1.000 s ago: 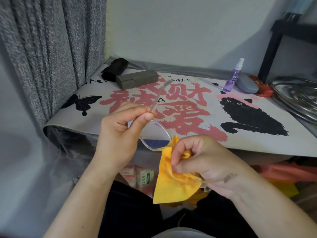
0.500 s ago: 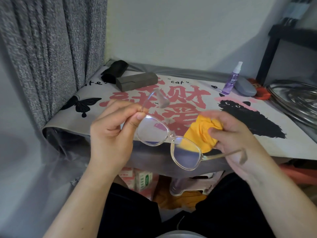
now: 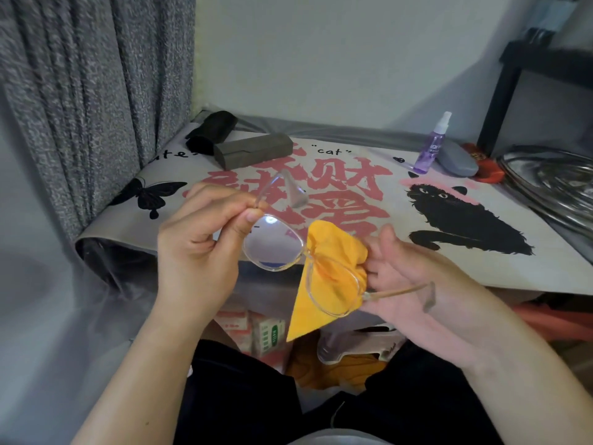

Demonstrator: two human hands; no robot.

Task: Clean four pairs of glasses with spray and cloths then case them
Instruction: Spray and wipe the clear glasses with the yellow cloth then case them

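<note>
Glasses pinched in left hand, yellow cloth in right hand.

grey curtain left | cat-print mat centre | steel basin right

Glasses before table; cloth behind them; spray bottle back right; case back left.
</note>
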